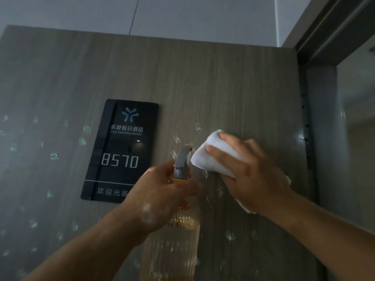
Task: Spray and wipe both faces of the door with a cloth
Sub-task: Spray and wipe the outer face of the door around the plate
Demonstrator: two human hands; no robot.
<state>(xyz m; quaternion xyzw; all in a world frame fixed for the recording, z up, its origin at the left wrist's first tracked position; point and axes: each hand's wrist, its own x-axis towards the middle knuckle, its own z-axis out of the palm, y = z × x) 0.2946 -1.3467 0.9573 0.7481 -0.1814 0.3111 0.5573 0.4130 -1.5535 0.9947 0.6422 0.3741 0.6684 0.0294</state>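
Observation:
A grey wood-grain door (233, 88) fills the view, dotted with wet spray droplets. My left hand (164, 195) grips the neck of a clear spray bottle (178, 236) with a grey nozzle and orange collar, held upright just before the door. My right hand (249, 169) holds a folded white cloth (211, 157) and presses it against the door face, to the right of the nozzle. Part of the cloth hangs out under my right wrist.
A black room-number plate (119, 151) reading 8570 is fixed to the door left of my hands. The door's right edge (304, 128) meets a dark frame (324, 47). Grey wall panels show above.

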